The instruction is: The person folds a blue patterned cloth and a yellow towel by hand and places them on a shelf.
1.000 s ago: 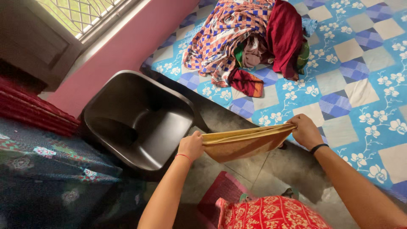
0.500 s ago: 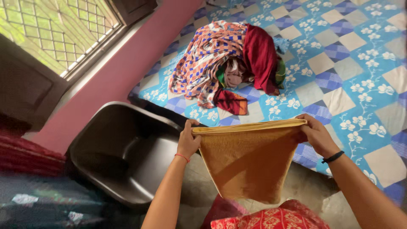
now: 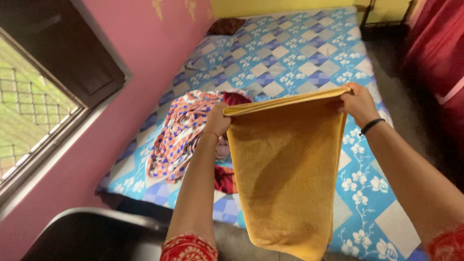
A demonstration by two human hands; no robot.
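We see a mustard-yellow towel (image 3: 285, 169) held up in centre frame, hanging from its top edge down to bottom centre, over the near edge of the bed. Left hand (image 3: 217, 120) pinches the top-left corner, fingers clenched on the folded hem; right hand (image 3: 356, 102) grips the top-right corner, fingers curled over the edge, thumb behind as far as we can tell. Black band on the right wrist, thin red thread on the left.

Handling, our read: towel looks soft and limp w/ terry-type pile, light, not slippery, not fragile. It drapes straight w/ a diagonal crease mid-cloth, so no stiffness at all. It seems doubled, top edge looks like two layers together, but we can't tell for sure. Best hold is where the hands are now, at the two top corners along the hem, which keeps it spread flat. A grab mid-cloth would likely bunch it.

Around: bed w/ blue floral patchwork sheet (image 3: 299, 58) fills upper centre to lower right. Pile of clothes (image 3: 181, 130), orange-blue check cloth plus dark red bits, lies left of centre on the sheet, partly behind the left forearm. Dark tub (image 3: 92, 234) at bottom left. Pink wall (image 3: 145, 53) and grilled window (image 3: 29, 125) at left. Red curtain (image 3: 437, 43) at upper right.
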